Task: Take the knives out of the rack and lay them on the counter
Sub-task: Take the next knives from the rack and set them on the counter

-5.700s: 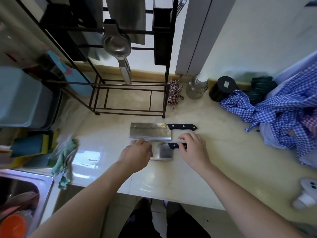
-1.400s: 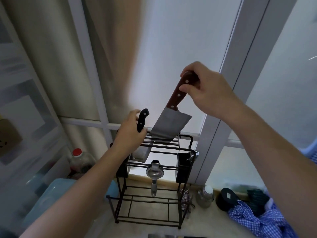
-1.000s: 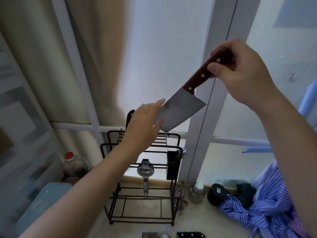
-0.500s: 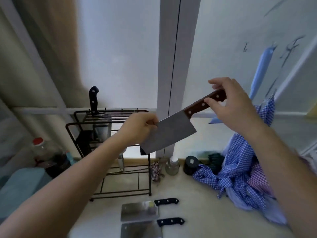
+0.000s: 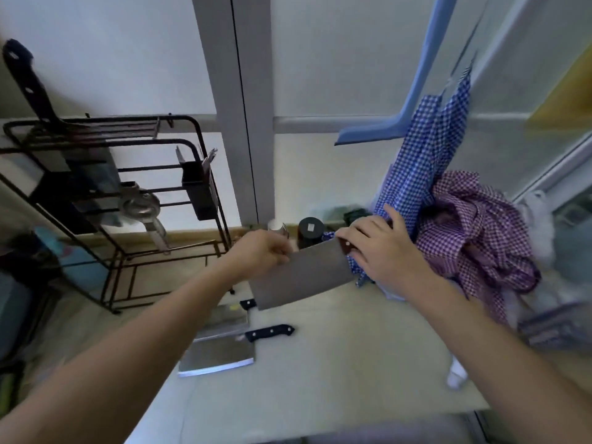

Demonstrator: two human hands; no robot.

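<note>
I am in a home kitchen. In front of me is a pale stone counter (image 5: pixel 336 363) set against a window frame (image 5: pixel 237 107). On the counter stands a black wire rack (image 5: pixel 179 145) with 1 knife handle (image 5: pixel 27 81) sticking up from its top, a metal squeezer (image 5: pixel 141 205) hanging on a rail, and a black cutlery cup (image 5: pixel 198 193) clipped to its side. 2 cleavers (image 5: pixel 221 354) lie flat on the counter, and I hold a 3rd cleaver (image 5: pixel 301 277) above them. Against the wall sit a black jar (image 5: pixel 310 230) and checked cloths (image 5: pixel 455 219), blue and purple. All of it is worn, household stuff.
</note>
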